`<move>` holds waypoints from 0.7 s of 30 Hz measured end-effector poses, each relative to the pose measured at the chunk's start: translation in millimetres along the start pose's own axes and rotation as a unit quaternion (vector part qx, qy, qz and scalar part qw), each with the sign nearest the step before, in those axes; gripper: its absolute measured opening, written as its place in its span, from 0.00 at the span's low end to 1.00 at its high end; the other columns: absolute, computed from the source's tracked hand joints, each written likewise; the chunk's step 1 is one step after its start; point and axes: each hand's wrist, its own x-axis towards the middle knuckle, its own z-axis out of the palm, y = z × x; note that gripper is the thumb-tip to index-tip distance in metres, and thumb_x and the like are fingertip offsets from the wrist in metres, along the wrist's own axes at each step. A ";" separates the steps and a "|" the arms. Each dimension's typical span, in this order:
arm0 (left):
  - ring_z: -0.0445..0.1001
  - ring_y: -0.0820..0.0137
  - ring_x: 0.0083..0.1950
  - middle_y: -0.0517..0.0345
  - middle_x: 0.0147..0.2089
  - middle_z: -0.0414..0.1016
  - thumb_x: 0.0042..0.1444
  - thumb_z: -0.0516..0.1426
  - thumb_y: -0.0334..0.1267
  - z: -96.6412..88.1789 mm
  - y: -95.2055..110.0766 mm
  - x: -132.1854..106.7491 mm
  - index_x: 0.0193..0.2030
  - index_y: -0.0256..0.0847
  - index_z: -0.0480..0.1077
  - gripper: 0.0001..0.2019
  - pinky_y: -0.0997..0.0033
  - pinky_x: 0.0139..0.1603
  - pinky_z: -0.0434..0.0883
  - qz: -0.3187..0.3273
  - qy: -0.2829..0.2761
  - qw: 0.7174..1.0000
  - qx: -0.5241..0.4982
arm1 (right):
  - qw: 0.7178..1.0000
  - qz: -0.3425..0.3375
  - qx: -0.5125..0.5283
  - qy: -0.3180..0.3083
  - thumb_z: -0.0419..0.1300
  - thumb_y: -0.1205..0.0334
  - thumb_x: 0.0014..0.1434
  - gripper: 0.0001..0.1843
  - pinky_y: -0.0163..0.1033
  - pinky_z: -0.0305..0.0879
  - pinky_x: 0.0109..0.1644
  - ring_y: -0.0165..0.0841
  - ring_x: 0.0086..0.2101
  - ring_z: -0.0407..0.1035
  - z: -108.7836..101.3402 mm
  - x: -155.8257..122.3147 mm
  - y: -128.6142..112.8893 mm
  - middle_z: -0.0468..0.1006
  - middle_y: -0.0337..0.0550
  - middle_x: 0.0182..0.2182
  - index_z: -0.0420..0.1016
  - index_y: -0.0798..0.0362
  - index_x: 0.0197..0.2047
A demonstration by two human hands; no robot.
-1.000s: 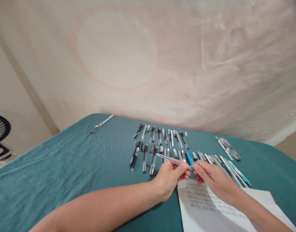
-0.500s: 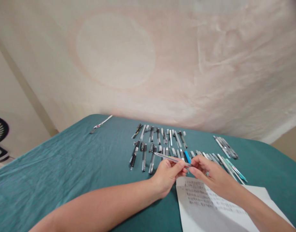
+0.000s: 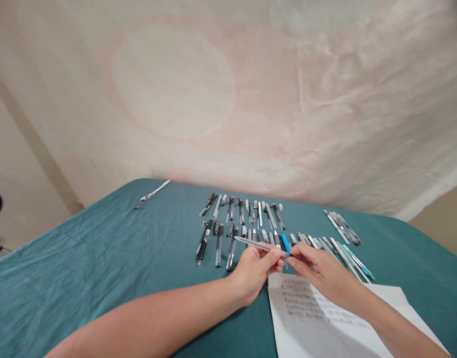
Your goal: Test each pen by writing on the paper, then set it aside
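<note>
A clear pen (image 3: pixel 257 244) is held level just above the table between both hands. My left hand (image 3: pixel 253 272) pinches its barrel near the middle. My right hand (image 3: pixel 318 268) pinches its right end with thumb and fingertips. Under my right wrist lies a white sheet of paper (image 3: pixel 318 323) with handwritten lines. Beyond the hands, two rows of pens (image 3: pixel 247 219) lie side by side on the teal tablecloth (image 3: pixel 102 263).
A small group of grey pens (image 3: pixel 342 227) lies apart at the right. A single pen (image 3: pixel 150 194) rests at the far left edge of the table. A cream wall rises right behind the table. A dark round object shows at the far left edge.
The view has shifted a little, so everything sits slightly lower-left to upper-left in frame. Both hands keep their pinch on the clear pen, held in much the same pose.
</note>
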 end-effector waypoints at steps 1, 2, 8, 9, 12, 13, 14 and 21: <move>0.66 0.77 0.28 0.58 0.28 0.71 0.40 0.66 0.43 0.0 0.2 0.0 0.30 0.33 0.72 0.16 0.77 0.31 0.62 0.001 -0.003 1.000 0.000 | 1.000 -0.001 -0.001 -0.004 0.46 0.53 0.62 0.15 0.33 0.56 0.28 0.29 0.25 0.61 0.4 -0.1 -0.2 0.67 0.36 0.22 0.62 0.52 0.28; 0.66 0.77 0.28 0.58 0.28 0.71 0.40 0.66 0.43 0.1 0.3 0.0 0.29 0.33 0.71 0.15 0.77 0.31 0.62 0.002 -0.006 1.000 0.000 | 1.000 0.001 0.005 -0.011 0.45 0.53 0.63 0.17 0.34 0.56 0.28 0.29 0.25 0.62 0.9 -0.3 -0.1 0.68 0.37 0.22 0.63 0.52 0.27; 0.65 0.77 0.27 0.59 0.26 0.70 0.39 0.66 0.44 -0.1 -1.1 0.0 0.29 0.33 0.71 0.16 0.77 0.31 0.62 0.005 0.000 1.000 0.004 | 0.999 0.011 0.038 -0.027 0.45 0.51 0.63 0.16 0.33 0.57 0.27 0.29 0.24 0.63 1.9 0.0 2.2 0.69 0.37 0.23 0.64 0.53 0.31; 0.66 0.77 0.27 0.59 0.26 0.70 0.39 0.66 0.44 -0.1 -1.1 0.0 0.29 0.33 0.71 0.17 0.77 0.31 0.62 0.006 0.003 1.000 0.006 | 0.999 0.006 0.028 -0.019 0.46 0.51 0.62 0.15 0.33 0.56 0.27 0.29 0.24 0.62 1.4 0.2 2.2 0.68 0.37 0.23 0.64 0.52 0.32; 0.66 0.77 0.27 0.59 0.27 0.70 0.39 0.67 0.44 0.2 0.0 -0.1 0.30 0.33 0.71 0.17 0.77 0.31 0.63 0.006 0.005 1.000 0.009 | 1.000 -0.009 0.008 -0.005 0.46 0.53 0.63 0.15 0.34 0.57 0.28 0.29 0.25 0.62 0.8 0.6 1.9 0.68 0.36 0.23 0.64 0.52 0.30; 0.66 0.77 0.27 0.59 0.27 0.70 0.38 0.67 0.44 0.4 0.5 -0.1 0.30 0.33 0.71 0.17 0.77 0.31 0.63 0.005 0.002 1.000 0.010 | 1.000 -0.008 0.011 -0.009 0.45 0.53 0.63 0.16 0.34 0.57 0.29 0.29 0.25 0.63 1.0 0.6 2.0 0.68 0.37 0.23 0.64 0.52 0.29; 0.66 0.77 0.27 0.59 0.26 0.70 0.39 0.67 0.44 0.6 1.0 -0.1 0.29 0.33 0.71 0.17 0.77 0.31 0.63 0.004 0.000 1.000 0.011 | 1.000 -0.001 0.023 -0.017 0.44 0.52 0.64 0.18 0.34 0.58 0.30 0.30 0.25 0.64 1.4 0.5 2.1 0.69 0.37 0.23 0.64 0.52 0.29; 0.66 0.77 0.28 0.59 0.26 0.70 0.41 0.66 0.42 0.1 0.7 0.5 0.31 0.33 0.71 0.15 0.77 0.32 0.63 0.010 -0.009 1.000 0.011 | 0.995 0.028 0.092 -0.027 0.46 0.51 0.62 0.16 0.33 0.59 0.29 0.29 0.25 0.64 2.5 -0.2 2.5 0.69 0.36 0.23 0.63 0.53 0.31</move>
